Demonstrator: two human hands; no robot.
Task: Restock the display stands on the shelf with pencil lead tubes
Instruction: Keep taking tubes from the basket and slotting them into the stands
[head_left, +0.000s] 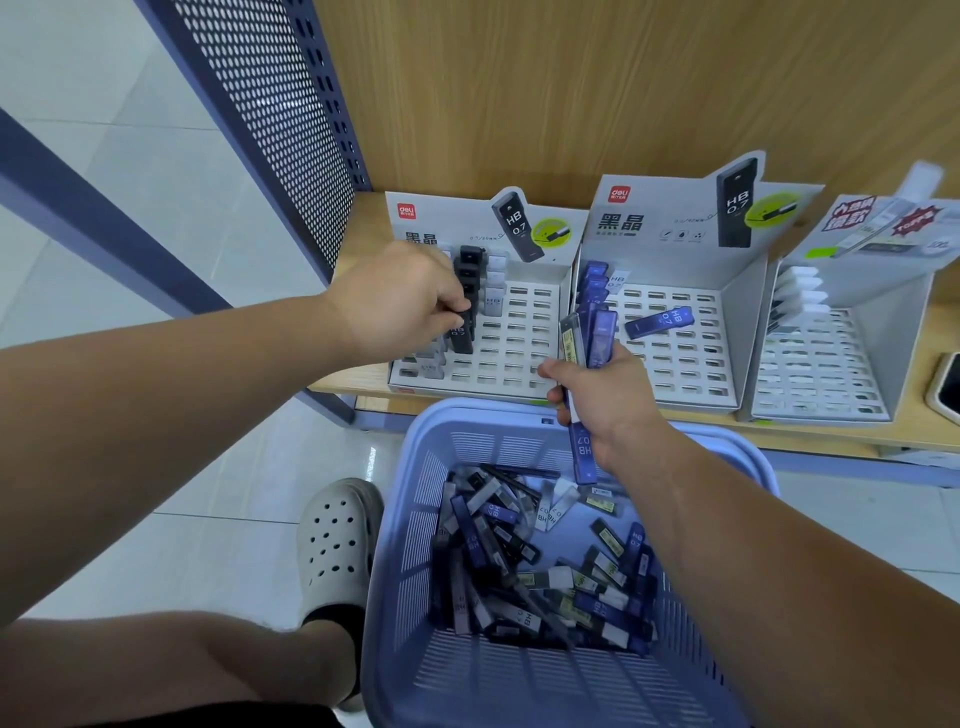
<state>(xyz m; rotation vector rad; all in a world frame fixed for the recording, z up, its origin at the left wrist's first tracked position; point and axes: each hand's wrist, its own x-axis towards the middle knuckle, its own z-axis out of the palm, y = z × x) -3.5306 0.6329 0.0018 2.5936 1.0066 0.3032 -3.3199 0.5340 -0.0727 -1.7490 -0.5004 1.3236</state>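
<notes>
1. Several blue tubes (597, 338) stand bunched in the right hand (602, 400), whose fingers curl round them above the basket (400, 545). The bunch fans out at the top, so a looser hold would likely let one slide out.
2. The left hand (400, 306) pinches a black tube (462, 332) in its fingers, low over the left stand (524, 353) at the near end of the row of black tubes (467, 270). A crooked entry could miss the slot or tip the neighbours.
3. One loose blue tube (660, 322) lies flat across the slots of the middle stand (685, 374). It may block those slots.
4. A paler tube shows among the blue ones in the bunch, so colours could get mixed.
5. The left stand holds black tubes with pale grey ones (496, 283) beside them, and most of its slots are open.
6. The middle stand holds a column of blue tubes (592, 283) at its left edge.
7. The right stand (826, 374) holds a column of white tubes (800, 291) on its left.
8. All three stands sit on the shelf (909, 415).
9. The basket, below the shelf edge, holds a mixed heap of tubes (540, 561).
</notes>
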